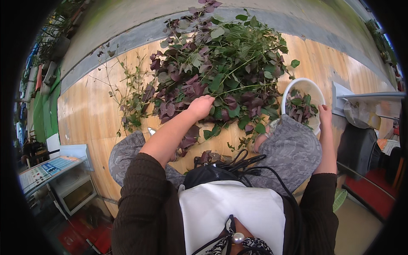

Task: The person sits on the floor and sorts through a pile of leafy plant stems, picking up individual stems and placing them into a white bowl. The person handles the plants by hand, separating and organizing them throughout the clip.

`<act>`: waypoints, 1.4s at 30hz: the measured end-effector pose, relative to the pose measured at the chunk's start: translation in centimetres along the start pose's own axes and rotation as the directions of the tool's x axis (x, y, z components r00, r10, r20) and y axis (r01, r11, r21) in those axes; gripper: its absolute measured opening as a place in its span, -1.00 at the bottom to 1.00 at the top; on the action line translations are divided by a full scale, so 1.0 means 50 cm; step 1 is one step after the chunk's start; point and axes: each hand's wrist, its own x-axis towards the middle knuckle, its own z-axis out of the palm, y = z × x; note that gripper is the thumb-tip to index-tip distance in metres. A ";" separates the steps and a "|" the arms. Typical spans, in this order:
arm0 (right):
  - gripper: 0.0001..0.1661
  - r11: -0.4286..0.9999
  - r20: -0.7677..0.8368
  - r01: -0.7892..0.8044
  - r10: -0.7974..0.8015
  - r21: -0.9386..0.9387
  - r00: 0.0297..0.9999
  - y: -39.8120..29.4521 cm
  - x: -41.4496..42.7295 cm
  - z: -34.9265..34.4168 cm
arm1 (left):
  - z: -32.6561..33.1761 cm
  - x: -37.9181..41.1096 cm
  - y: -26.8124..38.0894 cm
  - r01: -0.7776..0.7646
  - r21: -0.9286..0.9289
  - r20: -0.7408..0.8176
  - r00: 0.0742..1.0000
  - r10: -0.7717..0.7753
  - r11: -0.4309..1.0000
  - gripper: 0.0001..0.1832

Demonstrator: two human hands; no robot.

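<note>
A large heap of leafy stems with purple and green leaves (223, 63), resembling perilla, lies on the wood-patterned floor in front of me. My left hand (203, 106) reaches over the near edge of the heap, its fingers closed together at a stem; whether it grips the stem cannot be made out. On the right stands a white plastic basket (303, 81) with picked leaves (301, 105) inside. My right hand (324, 115) is at the basket's right rim, fingers bent; what lies between the fingertips is too small to tell.
A thinner bunch of stems (134, 89) lies left of the heap. Loose leaves (210, 157) and black cords (251, 165) are between my knees. Glass doors stand at both sides, with a white cabinet (76, 194) at left and a black chair (357, 149) at right.
</note>
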 end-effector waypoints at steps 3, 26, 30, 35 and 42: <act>-0.55 0.981 0.181 0.018 -0.054 0.192 0.982 -0.115 -0.069 -0.002 | 0.039 -0.008 0.024 0.308 0.069 0.133 0.940 -0.315 0.949 -0.75; -0.76 0.623 0.486 0.240 -0.753 0.745 0.444 -0.584 -0.542 0.123 | -0.393 -0.195 0.172 0.177 -0.937 0.139 0.979 -0.146 0.300 -0.76; -0.74 0.613 0.511 0.127 -0.740 0.780 0.438 -0.582 -0.566 0.154 | -0.376 -0.184 0.177 0.151 -0.931 0.113 0.985 -0.131 0.331 -0.79; -0.82 0.619 0.527 0.062 -0.713 0.783 0.462 -0.582 -0.580 0.173 | -0.346 -0.166 0.166 0.127 -0.899 0.093 0.990 -0.102 0.419 -0.80; -0.90 0.523 0.217 0.328 -0.732 0.787 0.646 -0.567 -0.548 0.185 | -0.339 -0.155 0.155 0.138 -0.877 0.092 0.988 -0.121 0.461 -0.79</act>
